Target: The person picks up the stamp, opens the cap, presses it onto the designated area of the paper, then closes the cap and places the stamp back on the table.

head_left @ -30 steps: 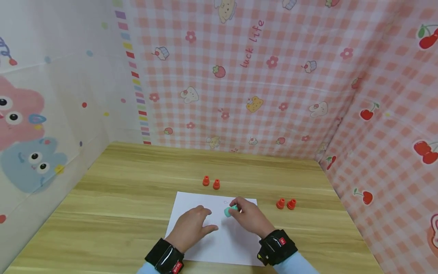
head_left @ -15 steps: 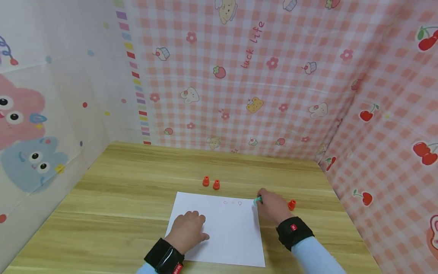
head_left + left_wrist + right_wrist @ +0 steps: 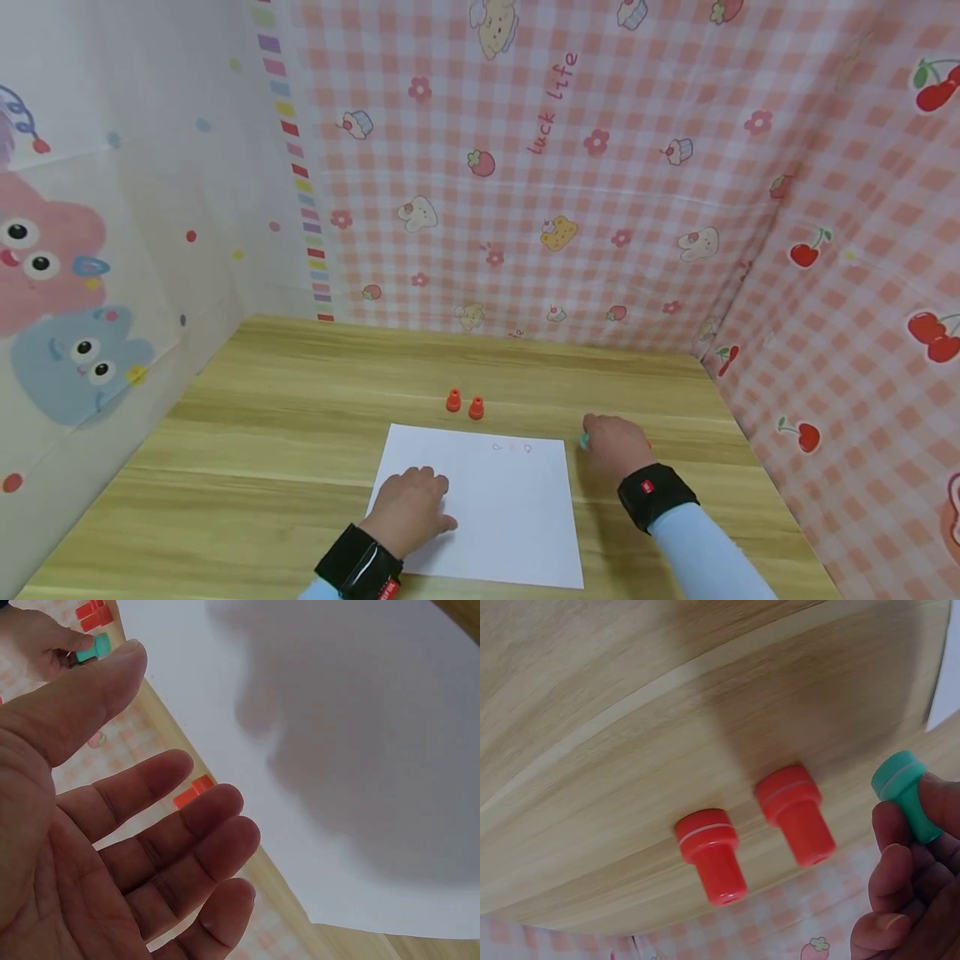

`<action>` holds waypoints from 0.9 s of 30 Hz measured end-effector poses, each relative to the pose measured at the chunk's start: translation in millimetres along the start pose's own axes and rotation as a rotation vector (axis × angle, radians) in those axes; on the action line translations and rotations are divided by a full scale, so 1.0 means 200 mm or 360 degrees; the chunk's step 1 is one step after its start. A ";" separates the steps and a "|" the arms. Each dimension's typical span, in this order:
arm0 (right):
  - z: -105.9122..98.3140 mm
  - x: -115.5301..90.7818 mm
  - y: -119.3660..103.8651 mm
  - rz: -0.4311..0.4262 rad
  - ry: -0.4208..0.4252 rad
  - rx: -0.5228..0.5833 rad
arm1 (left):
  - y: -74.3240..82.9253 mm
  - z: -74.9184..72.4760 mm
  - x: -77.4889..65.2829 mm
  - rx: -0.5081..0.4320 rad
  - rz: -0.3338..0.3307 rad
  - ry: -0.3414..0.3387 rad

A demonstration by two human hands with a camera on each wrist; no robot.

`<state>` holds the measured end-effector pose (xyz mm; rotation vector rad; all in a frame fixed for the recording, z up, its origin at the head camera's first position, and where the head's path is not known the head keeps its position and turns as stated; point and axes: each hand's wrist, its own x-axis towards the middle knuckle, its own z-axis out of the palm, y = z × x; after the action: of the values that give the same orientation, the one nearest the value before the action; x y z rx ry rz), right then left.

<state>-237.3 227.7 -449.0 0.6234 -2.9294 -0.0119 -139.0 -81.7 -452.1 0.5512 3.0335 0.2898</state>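
My right hand [image 3: 618, 447] is just past the right edge of the white paper [image 3: 510, 517]. Its thumb and fingers pinch the narrow handle of a small green stamp [image 3: 906, 787], whose wide end is raised off the wooden table. Beside it, two red stamps [image 3: 711, 855] stand on their wide ends, mostly covered by the hand in the head view. My left hand [image 3: 408, 510] hovers over the left part of the paper, fingers spread and relaxed with nothing in them. Small faint prints [image 3: 527, 448] form a short row near the paper's far right corner.
Another pair of red stamps [image 3: 465, 405] stands just beyond the paper's far edge. Behind the wooden table [image 3: 262, 417] hangs a pink checked cloth [image 3: 630, 192]. A white printed cloth [image 3: 172, 275] closes off the left side, and more checked cloth the right.
My right hand has carried the green stamp from above the paper to beyond its right edge, near the red stamps there. The prints are uncovered. My left hand has shifted slightly left.
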 end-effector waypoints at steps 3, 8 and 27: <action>0.02 0.00 0.02 -0.0010 -0.0036 -0.0027 | 0.00 0.00 0.00 0.0004 0.0003 0.0005; 0.06 0.01 0.02 -0.0009 -0.0033 -0.0068 | 0.00 0.00 0.01 -0.0004 -0.0025 -0.0038; 0.09 0.00 0.01 0.0056 0.0012 -0.0185 | 0.00 0.02 0.02 -0.0019 -0.0029 -0.0053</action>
<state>-240.9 229.9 -467.2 0.5531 -2.9061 -0.1742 -141.5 -79.1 -455.4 0.5220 3.0011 0.2952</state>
